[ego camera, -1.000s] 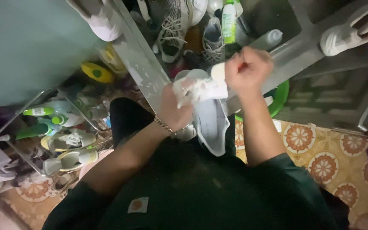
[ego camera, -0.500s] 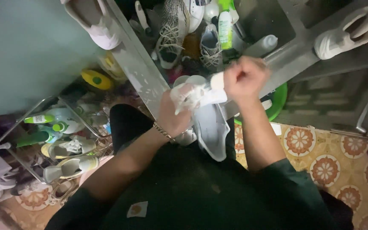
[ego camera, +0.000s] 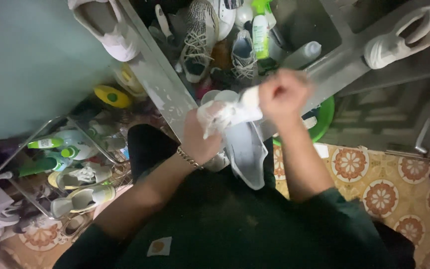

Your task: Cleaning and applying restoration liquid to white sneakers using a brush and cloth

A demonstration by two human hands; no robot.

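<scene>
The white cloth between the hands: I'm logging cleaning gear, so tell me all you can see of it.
The white cloth looks like soft, thin fabric, crumpled and bunched. The right hand fists one end; the left hand grips the other, against a pale grey-white shoe whose sole faces up. It sits in front of the metal sink.

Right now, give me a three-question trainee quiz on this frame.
1. True or false: the right hand is closed in a fist on the white cloth.
2. What does the left hand hold steady? A) a spray bottle B) a pale grey shoe C) a green basin
3. Fill in: a gold ____ sits on the left wrist.

Key: 1 true; 2 B; 3 bracelet.
</scene>
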